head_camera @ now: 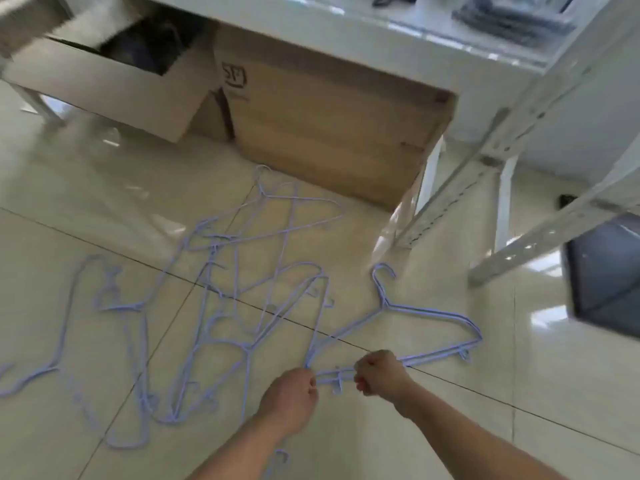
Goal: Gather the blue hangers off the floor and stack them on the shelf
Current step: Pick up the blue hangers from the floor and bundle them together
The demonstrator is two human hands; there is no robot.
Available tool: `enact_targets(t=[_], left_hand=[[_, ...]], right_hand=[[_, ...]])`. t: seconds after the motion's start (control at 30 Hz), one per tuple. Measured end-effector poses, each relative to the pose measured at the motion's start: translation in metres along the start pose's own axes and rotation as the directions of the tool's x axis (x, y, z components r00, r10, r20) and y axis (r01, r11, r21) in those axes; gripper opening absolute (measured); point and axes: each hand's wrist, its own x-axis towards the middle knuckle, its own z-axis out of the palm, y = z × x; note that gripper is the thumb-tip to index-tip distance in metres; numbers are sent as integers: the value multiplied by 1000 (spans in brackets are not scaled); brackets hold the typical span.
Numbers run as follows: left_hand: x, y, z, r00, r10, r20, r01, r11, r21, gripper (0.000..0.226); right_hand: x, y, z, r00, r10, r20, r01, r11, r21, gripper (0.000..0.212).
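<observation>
Several thin blue hangers (242, 296) lie tangled across the glossy tiled floor, spreading from the left edge to the middle. A small bunch of blue hangers (429, 313) sits at the right of the pile, hook pointing away from me. My right hand (381, 372) is closed on the bottom bar of that bunch. My left hand (291, 400) grips the same bar at its left corner, just beside the right hand. The white shelf (381, 32) runs along the top of the view, above the boxes.
Under the shelf stand a large brown cardboard box (332, 133) and an open pale box (104, 81) with dark contents. White slotted shelf legs (485, 157) slant down at the right. A dark panel (606, 271) lies at the right edge.
</observation>
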Motion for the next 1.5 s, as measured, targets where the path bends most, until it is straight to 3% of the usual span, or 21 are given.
enact_targets(t=[0.13,0.3,0.43,0.53,0.6,0.67,0.73,0.77,0.87,1.07,1.13,1.23,1.3,1.37,1.5], left_hand=[[57,12,21,967,181,-180,-154,976,155,21],[95,27,42,943,264,-203,-197,934,298,29],[91,29,43,923,300,-240,-243,940,241,28],[92,29,34,901,272,-338,-279,960,28,22],[96,39,22,917,176,-359,-251,952,-175,17],[95,58,4,983,81,-167,-153,864,-479,15],[86,78,-12,978,147,148,19,645,-764,15],[80,85,-19,943,227,243,76,563,-823,16],[61,97,-35,893,355,276,47,535,-843,20],[38,89,-64,969,231,84,-30,452,-892,14],[32,81,-75,986,160,37,-37,440,-897,15],[22,67,-91,996,91,6,-34,434,-900,21],[17,59,-97,998,57,-10,-35,443,-896,25],[16,54,-98,999,28,-33,-41,441,-896,28],[15,44,-97,997,-42,-65,-38,464,-885,28]], right_hand=[[58,5,2,977,73,-199,-35,981,190,22],[107,5,1,897,113,-428,10,961,276,47],[118,-7,2,857,141,-496,3,961,277,26],[98,-10,3,856,165,-490,-3,949,314,20],[72,-8,4,860,97,-500,58,957,285,25],[42,-4,6,860,4,-510,138,961,241,24],[13,4,8,861,-118,-494,240,952,191,22],[-3,6,10,863,-190,-468,297,940,166,20],[-39,6,14,847,-401,-349,450,890,69,10],[-44,-12,10,845,-513,-152,533,829,166,22],[-33,-14,0,860,-484,-161,510,825,245,25],[0,-13,-18,880,-270,-391,415,837,357,22],[33,-8,-23,861,-146,-488,318,902,292,22],[64,-7,-22,866,-73,-494,204,955,216,30],[107,-16,-17,841,-30,-540,76,995,62,39]])
